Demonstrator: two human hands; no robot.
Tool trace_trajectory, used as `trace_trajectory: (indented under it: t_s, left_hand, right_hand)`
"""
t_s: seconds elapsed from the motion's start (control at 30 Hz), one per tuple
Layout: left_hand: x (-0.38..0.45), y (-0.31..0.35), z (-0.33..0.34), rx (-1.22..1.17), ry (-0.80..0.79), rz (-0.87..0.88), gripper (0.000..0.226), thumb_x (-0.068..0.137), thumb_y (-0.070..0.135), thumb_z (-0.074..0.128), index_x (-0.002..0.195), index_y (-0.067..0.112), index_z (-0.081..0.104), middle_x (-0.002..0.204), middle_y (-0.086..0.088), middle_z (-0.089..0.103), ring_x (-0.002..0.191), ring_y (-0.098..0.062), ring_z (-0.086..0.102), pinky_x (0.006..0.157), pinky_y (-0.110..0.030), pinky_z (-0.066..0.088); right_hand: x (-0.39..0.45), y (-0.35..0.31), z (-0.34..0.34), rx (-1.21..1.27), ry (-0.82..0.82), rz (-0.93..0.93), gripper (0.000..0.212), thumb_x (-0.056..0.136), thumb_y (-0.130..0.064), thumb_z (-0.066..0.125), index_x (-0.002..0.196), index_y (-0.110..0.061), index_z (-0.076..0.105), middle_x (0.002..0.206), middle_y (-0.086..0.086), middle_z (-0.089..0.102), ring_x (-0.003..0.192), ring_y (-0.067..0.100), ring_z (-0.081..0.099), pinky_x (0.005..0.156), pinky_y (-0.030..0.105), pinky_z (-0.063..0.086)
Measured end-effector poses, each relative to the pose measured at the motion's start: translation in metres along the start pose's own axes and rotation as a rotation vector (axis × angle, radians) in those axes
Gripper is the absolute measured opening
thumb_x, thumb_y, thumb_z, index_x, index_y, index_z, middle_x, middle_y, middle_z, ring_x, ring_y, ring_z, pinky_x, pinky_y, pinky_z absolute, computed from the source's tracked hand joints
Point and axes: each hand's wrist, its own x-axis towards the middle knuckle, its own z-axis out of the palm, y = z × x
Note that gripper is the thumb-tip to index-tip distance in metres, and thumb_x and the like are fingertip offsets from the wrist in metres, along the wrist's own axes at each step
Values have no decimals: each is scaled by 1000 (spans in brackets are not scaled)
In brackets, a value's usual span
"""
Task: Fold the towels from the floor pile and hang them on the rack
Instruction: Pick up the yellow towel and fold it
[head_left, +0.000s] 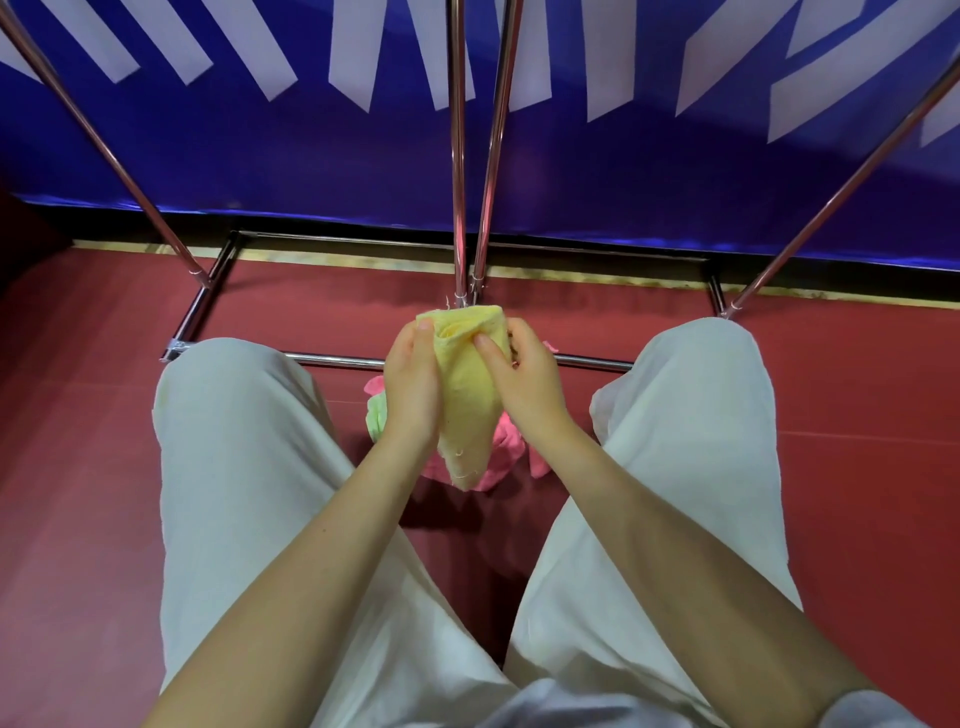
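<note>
Chrome rack (458, 156) rises beyond the knees, nothing seen hanging on its visible tubes; pink-and-green floor pile (498, 457) lies before its base bar; yellow towel (467, 395), part-folded, held above pile; left hand (413, 387) and right hand (524, 379) both pinch its upper edge; risk: loose layers slipping apart, fold lost.

Counts: 1 yellow towel (470, 400) held up, 2 hands on it, left hand (410, 384) & right hand (524, 382). Floor pile: at least 1 pink towel (506, 449), 1 green towel (376, 415); rest hidden. 1 metal rack (460, 208), approx. 4 uprights visible.
</note>
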Motion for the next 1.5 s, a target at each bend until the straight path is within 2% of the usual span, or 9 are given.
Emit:
trace_trajectory:
  t_s: [0.2,0.37,0.5,0.7,0.83,1.07,1.2,1.37,1.5]
  left_hand:
    - [-12,3,6,52,-95,-48,39,104,36,30,108,18,65,112,-5,67,106,-16,62,96,-34,47]
    - [-18,4,8,123,-213,54,23,97,27,55,115,16,64,105,5,69,92,-2,64,77,-19,50]
    - [-10,7,0,-22,-163,42,21,95,25,55,107,14,68,100,-5,70,91,-15,65,79,-35,53]
    - [2,20,-16,-158,-90,47,16,99,20,50,98,20,66,91,1,69,87,-15,65,78,-35,52]
    - [5,25,-23,-140,-57,67,18,97,23,53,89,28,69,88,4,69,87,-14,64,82,-39,51]
    - [18,34,-40,-324,64,-23,23,99,24,52,112,12,66,101,-7,70,93,-18,68,81,-36,56]
    - [29,39,-54,-381,100,-23,19,99,26,51,105,17,67,101,-8,70,96,-21,68,86,-42,55]
    - [45,36,-71,-385,218,-19,25,99,30,50,112,15,65,104,-6,70,90,-15,70,73,-34,58]
    - [57,31,-69,-303,239,-65,18,98,31,51,104,20,63,101,-3,69,90,-18,67,70,-34,54]
  right_hand:
    - [-3,3,-4,40,119,5,20,91,-29,60,87,-10,53,68,-5,53,62,3,46,62,24,38]
    - [-4,3,-12,121,148,4,21,93,-27,58,90,-6,54,76,9,54,67,9,48,63,27,41]
    - [-7,-1,-15,239,-23,-8,18,98,-23,49,95,-6,55,79,3,54,71,10,51,65,27,42]
    - [-12,18,6,154,-319,131,26,87,-26,68,112,-19,62,103,-3,70,96,10,67,87,33,55]
    - [-18,30,22,154,-390,205,19,84,-18,71,102,-22,64,89,-10,70,83,0,68,77,20,55]
    - [-30,46,31,121,-514,312,23,82,-18,74,102,-22,64,88,-14,68,74,-8,65,66,10,50]
    - [-32,46,36,248,-420,374,23,86,-17,70,108,-16,64,90,-8,70,74,-2,67,64,15,52]
    - [-21,41,31,211,-263,401,21,87,-23,68,104,-11,66,98,9,70,84,15,65,79,31,51]
    - [-11,27,6,260,-261,397,25,89,-26,65,107,-8,68,90,0,70,82,14,65,85,32,50]
